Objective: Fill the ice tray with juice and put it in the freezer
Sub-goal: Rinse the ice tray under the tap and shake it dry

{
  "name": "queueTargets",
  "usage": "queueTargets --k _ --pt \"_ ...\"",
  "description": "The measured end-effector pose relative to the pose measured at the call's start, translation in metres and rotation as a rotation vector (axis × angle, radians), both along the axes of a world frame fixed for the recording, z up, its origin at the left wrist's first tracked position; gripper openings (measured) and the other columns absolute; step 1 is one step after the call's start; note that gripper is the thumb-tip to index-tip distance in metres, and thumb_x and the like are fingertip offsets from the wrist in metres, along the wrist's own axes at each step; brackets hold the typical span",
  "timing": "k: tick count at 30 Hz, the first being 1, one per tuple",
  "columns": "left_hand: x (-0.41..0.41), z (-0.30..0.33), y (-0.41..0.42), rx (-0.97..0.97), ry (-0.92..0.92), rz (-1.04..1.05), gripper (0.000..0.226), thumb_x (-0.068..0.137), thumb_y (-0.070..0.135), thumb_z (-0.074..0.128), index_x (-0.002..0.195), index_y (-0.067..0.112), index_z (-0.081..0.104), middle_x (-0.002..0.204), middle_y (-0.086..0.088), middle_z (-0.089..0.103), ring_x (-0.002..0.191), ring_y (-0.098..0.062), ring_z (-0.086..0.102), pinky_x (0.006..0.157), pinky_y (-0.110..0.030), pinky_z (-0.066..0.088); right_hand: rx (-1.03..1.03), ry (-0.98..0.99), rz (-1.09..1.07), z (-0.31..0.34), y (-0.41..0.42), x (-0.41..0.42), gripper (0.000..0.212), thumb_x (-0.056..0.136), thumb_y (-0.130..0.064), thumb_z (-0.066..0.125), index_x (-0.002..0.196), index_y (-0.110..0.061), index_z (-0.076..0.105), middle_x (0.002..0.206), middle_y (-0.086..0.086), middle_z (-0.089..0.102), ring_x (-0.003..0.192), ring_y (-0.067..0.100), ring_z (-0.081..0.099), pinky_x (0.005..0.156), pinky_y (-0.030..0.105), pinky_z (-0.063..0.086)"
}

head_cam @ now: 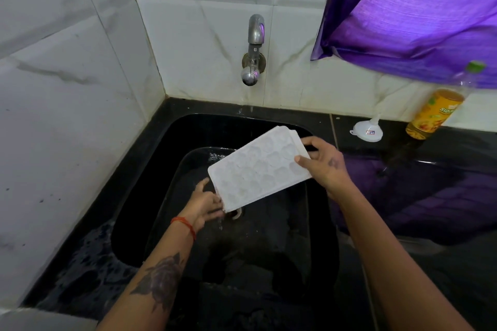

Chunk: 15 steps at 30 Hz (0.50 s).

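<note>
**Ice tray tipped over the sink, no juice in it yet**

I hold the white ice tray [259, 166] tilted over the black sink [139, 196], low end toward my left. My right hand [322, 161] pinches the upper right corner, thumb on the top face and fingers curled behind. My left hand [207, 203] is at the low corner; its fingers look fairly straight against the edge, but the tray hides part of them, so I cannot tell if it really grips. A few drops fall from the low corner. The cavities look empty.

Progress, as I judge it: early. This looks like rinsing or draining. Filling is not done, and no freezer is in view.

Around: tap [254, 48] on the tiled wall above the sink. On the dark counter to the right, a juice bottle [435, 113] with a green cap, part full, and a small white funnel [367, 130] beside it. A purple cloth [419, 11] hangs above. The counter left of the sink is wet. Nothing blocks the way to the bottle; the cap is on.
</note>
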<state>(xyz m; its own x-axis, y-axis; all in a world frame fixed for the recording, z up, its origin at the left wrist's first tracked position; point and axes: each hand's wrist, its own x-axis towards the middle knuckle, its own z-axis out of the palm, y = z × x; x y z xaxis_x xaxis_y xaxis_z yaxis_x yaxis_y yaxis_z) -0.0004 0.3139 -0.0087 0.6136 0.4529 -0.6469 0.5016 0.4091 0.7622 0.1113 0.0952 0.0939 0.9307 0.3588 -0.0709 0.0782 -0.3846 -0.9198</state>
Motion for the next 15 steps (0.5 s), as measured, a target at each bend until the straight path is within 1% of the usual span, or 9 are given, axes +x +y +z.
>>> queueTargets --k 2,3,5,6,8,10,11,14,15 --pt "0.0 -0.005 -0.006 -0.08 -0.029 -0.007 0.073 0.087 -0.013 0.036 0.144 0.031 0.026 0.124 -0.012 0.057 0.101 -0.028 0.061 0.076 -0.041 0.052 -0.084 -0.151 0.041 0.017 0.013 -0.005 0.026 0.08 -0.008 0.067 0.103 -0.022 0.065 0.094 0.003 0.072 0.085 0.017 0.068 0.076 0.03 0.056" --pt "0.0 -0.006 -0.009 -0.117 -0.046 -0.008 0.073 0.087 -0.013 0.035 0.145 0.031 0.026 0.125 -0.011 0.056 0.105 -0.029 0.059 0.081 -0.044 0.05 -0.115 -0.216 0.067 0.024 0.019 -0.008 0.026 0.079 -0.009 0.067 0.101 -0.023 0.065 0.093 0.0 0.071 0.084 0.014 0.067 0.072 0.023 0.054" --pt "0.002 -0.007 -0.015 -0.172 -0.08 -0.008 0.069 0.089 -0.012 0.034 0.144 0.028 0.026 0.126 -0.01 0.054 0.109 -0.031 0.056 0.087 -0.048 0.046 -0.178 -0.332 0.11 0.035 0.026 -0.012 0.024 0.078 -0.011 0.067 0.097 -0.026 0.065 0.088 -0.006 0.069 0.081 0.011 0.064 0.064 0.003 0.043" --pt "0.003 -0.005 -0.016 -0.188 -0.099 -0.006 0.066 0.09 -0.012 0.034 0.144 0.025 0.027 0.129 -0.01 0.053 0.111 -0.031 0.055 0.088 -0.049 0.045 -0.199 -0.385 0.129 0.041 0.029 -0.013 0.024 0.078 -0.011 0.067 0.095 -0.028 0.065 0.085 -0.008 0.068 0.08 0.01 0.063 0.061 -0.001 0.04" --pt "0.006 -0.002 -0.017 -0.205 -0.143 0.005 0.06 0.091 -0.011 0.034 0.143 0.018 0.031 0.139 -0.008 0.049 0.112 -0.028 0.054 0.09 -0.049 0.045 -0.207 -0.474 0.165 0.05 0.03 -0.015 0.023 0.078 -0.011 0.067 0.092 -0.029 0.064 0.081 -0.01 0.067 0.08 0.012 0.064 0.063 0.0 0.039" --pt "0.008 0.004 -0.016 -0.21 -0.192 0.043 0.057 0.09 -0.012 0.034 0.141 0.014 0.034 0.141 -0.006 0.047 0.109 -0.025 0.055 0.089 -0.048 0.045 -0.192 -0.529 0.187 0.056 0.029 -0.014 0.022 0.078 -0.01 0.066 0.09 -0.028 0.063 0.082 -0.005 0.069 0.082 0.017 0.065 0.068 0.013 0.044" --pt "0.009 0.007 -0.015 -0.21 -0.22 0.074 0.058 0.089 -0.014 0.033 0.14 0.014 0.034 0.141 -0.005 0.047 0.107 -0.025 0.055 0.087 -0.048 0.046 -0.182 -0.552 0.197 0.058 0.027 -0.012 0.022 0.078 -0.009 0.065 0.089 -0.028 0.062 0.082 -0.004 0.069 0.081 0.018 0.064 0.068 0.016 0.044" --pt "0.01 0.017 -0.012 -0.193 -0.285 0.167 0.066 0.086 -0.016 0.031 0.141 0.021 0.026 0.136 -0.005 0.05 0.104 -0.024 0.057 0.088 -0.048 0.046 -0.146 -0.621 0.229 0.063 0.017 -0.007 0.025 0.077 -0.002 0.064 0.084 -0.025 0.059 0.074 -0.007 0.066 0.074 0.019 0.061 0.063 0.007 0.037" --pt "0.01 0.021 -0.011 -0.169 -0.297 0.184 0.066 0.087 -0.015 0.032 0.14 0.024 0.026 0.132 -0.003 0.052 0.105 -0.024 0.056 0.089 -0.048 0.046 -0.137 -0.634 0.236 0.065 0.013 -0.006 0.023 0.077 0.001 0.063 0.083 -0.021 0.06 0.076 -0.004 0.067 0.075 0.021 0.061 0.063 0.007 0.037"
